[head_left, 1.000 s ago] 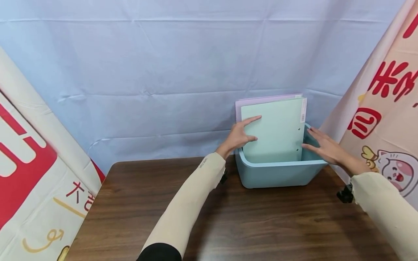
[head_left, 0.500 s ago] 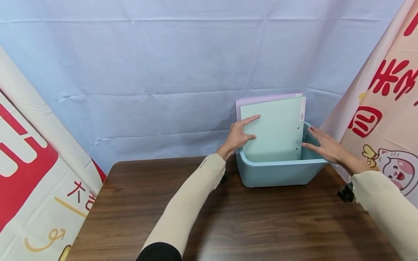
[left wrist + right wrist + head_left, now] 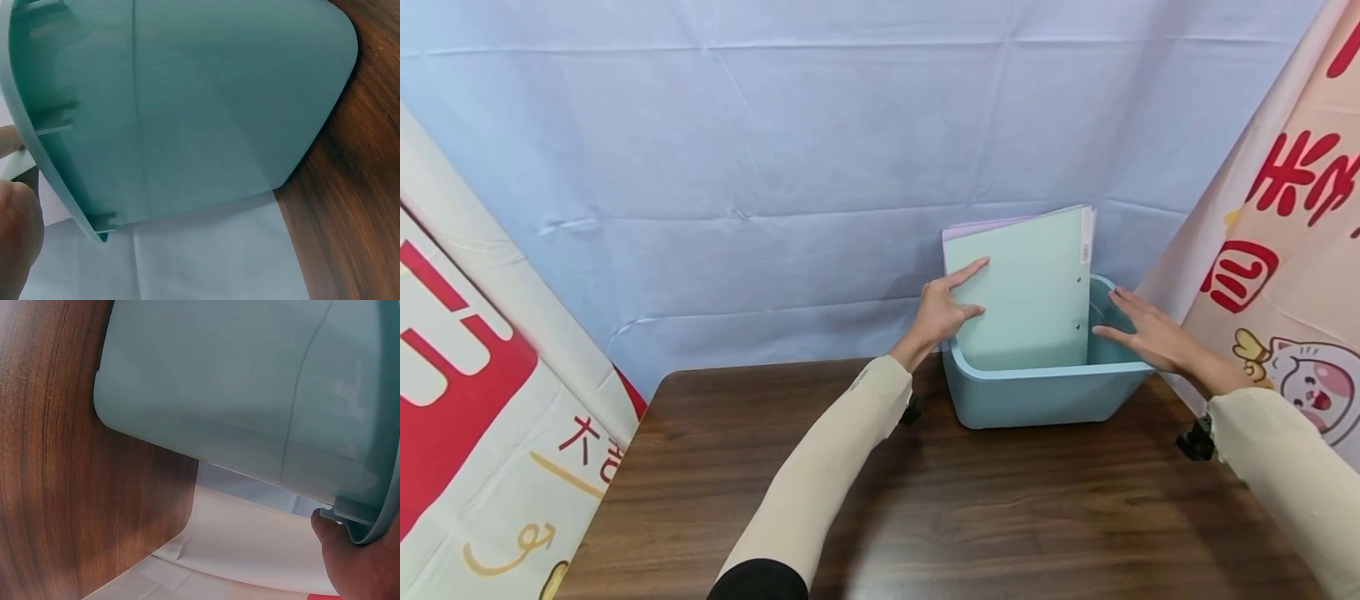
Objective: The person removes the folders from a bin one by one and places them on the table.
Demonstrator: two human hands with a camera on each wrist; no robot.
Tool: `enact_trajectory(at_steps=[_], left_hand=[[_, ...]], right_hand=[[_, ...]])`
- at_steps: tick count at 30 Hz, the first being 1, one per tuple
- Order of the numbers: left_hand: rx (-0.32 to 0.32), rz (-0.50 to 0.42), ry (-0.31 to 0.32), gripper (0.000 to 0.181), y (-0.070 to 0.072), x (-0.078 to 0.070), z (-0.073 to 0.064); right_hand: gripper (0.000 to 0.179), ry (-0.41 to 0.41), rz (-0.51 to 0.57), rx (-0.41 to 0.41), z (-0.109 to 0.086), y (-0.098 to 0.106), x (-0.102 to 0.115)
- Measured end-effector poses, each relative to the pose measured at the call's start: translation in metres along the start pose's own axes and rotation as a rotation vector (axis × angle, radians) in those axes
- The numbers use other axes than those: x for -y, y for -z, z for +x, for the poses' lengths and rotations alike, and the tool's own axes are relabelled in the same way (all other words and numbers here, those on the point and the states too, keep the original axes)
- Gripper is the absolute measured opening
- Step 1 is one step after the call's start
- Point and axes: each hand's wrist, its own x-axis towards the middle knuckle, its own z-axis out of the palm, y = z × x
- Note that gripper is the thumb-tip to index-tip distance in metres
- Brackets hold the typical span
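Observation:
A pale green file folder (image 3: 1022, 292) stands upright in a blue-green plastic storage bin (image 3: 1045, 400) at the table's back right. My left hand (image 3: 942, 315) grips its left edge, with forefinger and thumb showing on the front face. Behind it a lavender folder (image 3: 958, 229) peeks out along the top left. On the bin's right end, my right hand (image 3: 1150, 329) holds the rim, thumb pointing inward. The right wrist view shows a fingertip (image 3: 320, 525) tucked beneath that rim. From the left wrist, the bin's outer wall (image 3: 212, 112) fills most of the picture.
The bin rests on a dark brown wooden table (image 3: 1000, 508) close to its back edge. A light blue cloth (image 3: 775, 167) hangs behind, and printed banners flank it at left (image 3: 460, 400) and right (image 3: 1262, 275).
The green folder has shifted up and slightly left, covering more of the lavender one. My left hand has moved a little left and up with it. My right hand stays on the rim.

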Motion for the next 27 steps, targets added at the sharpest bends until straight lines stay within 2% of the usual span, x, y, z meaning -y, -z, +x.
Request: enact_trajectory(at_steps=[9, 27], left_hand=[[-0.020, -0.029, -0.077, 0.082, 0.007, -0.012, -0.003], [-0.165, -0.093, -0.173, 0.082, 0.021, -0.033, -0.007]], right_hand=[[0.097, 0.006, -0.004, 0.004, 0.000, 0.001, -0.001], [0.099, 0.004, 0.000, 0.012, 0.002, 0.002, 0.000]])
